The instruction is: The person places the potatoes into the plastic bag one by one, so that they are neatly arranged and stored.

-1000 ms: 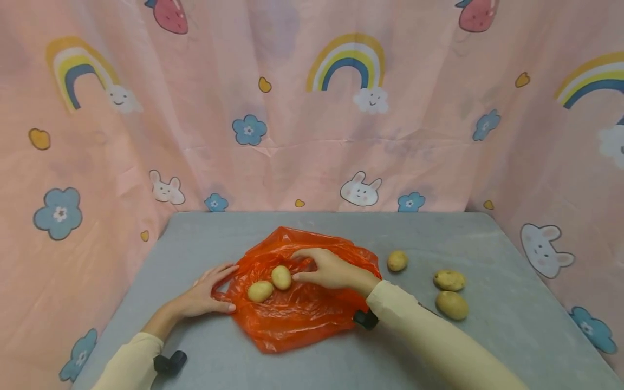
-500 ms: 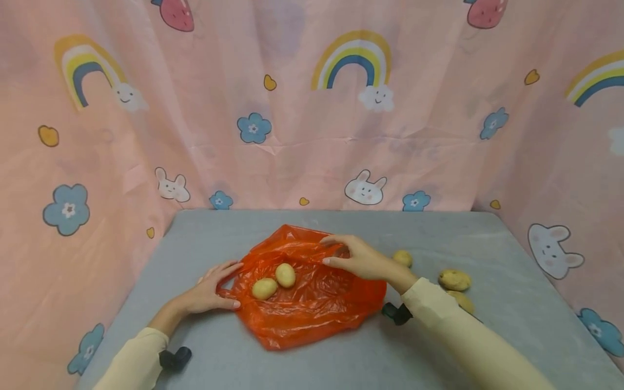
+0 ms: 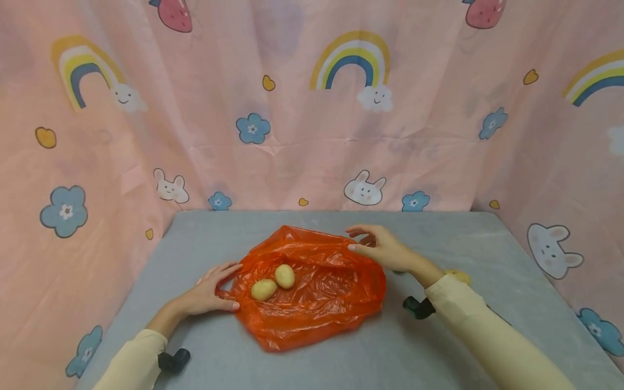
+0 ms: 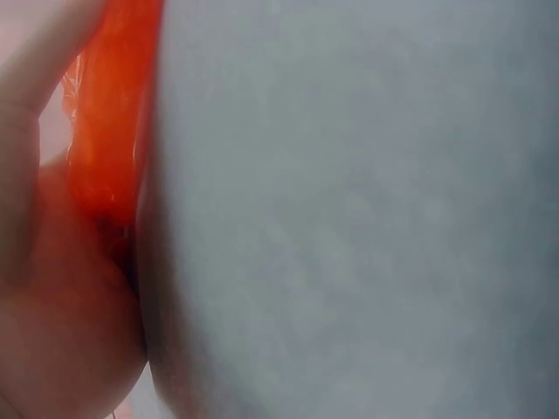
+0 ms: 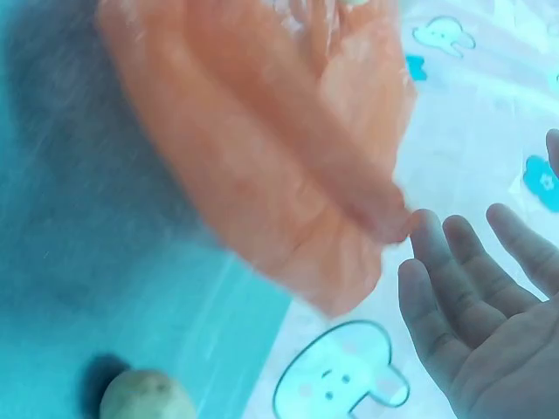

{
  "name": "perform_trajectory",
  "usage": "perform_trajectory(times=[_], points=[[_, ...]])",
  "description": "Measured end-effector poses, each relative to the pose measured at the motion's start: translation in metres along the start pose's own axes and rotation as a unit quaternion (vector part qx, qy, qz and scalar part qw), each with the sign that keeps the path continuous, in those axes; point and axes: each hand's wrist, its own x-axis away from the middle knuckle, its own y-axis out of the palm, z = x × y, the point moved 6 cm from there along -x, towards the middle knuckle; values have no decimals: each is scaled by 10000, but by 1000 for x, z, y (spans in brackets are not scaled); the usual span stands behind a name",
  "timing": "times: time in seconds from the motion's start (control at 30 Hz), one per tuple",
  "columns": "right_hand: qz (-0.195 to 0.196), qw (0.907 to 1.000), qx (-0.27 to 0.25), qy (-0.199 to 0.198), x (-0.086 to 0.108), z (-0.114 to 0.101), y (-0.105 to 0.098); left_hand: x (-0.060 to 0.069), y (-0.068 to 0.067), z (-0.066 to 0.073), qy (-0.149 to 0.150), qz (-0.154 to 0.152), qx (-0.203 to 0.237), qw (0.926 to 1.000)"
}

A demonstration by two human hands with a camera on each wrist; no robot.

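Note:
An orange-red plastic bag (image 3: 312, 319) lies spread on the table, its mouth gaping upward. Two potatoes, one (image 3: 264, 290) touching the other (image 3: 285, 276), sit in the left part of it. My left hand (image 3: 209, 292) rests at the bag's left edge, thumb and fingers spread on the plastic; the left wrist view shows the orange film (image 4: 113, 113) beside the hand. Over the far right rim of the bag is my right hand (image 3: 382, 249), holding nothing. Its fingers (image 5: 437, 253) are extended and loosely parted in the right wrist view, close to the bag's edge.
Right of the bag, a potato (image 3: 458, 276) shows past the right forearm, which covers much of that area. A potato (image 5: 147, 397) also appears low in the right wrist view. A pink printed curtain (image 3: 302, 162) surrounds the grey table (image 3: 214, 357) on three sides.
My right hand has left the two potatoes and drawn rightward along the bag to its far right rim, the bag's mouth spreading wider. My left hand has stayed at the left edge.

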Motion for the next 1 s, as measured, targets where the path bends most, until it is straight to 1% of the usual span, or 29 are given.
perform_trajectory(times=[0.17, 0.43, 0.57, 0.77, 1.0], points=[[115, 9999, 104, 74, 6, 10, -9, -1, 0, 1, 44, 18, -4, 10000], [452, 9984, 270, 212, 19, 28, -27, -1, 1, -1, -56, 11, -12, 10000], [555, 9970, 429, 338, 24, 42, -36, -1, 2, -1, -78, 24, -32, 10000], [552, 9937, 691, 686, 32, 66, -44, -1, 2, -2, -136, 3, -56, 9999], [380, 9901, 849, 1047, 45, 88, -48, -1, 1, -2, -149, 10, -21, 9999]])
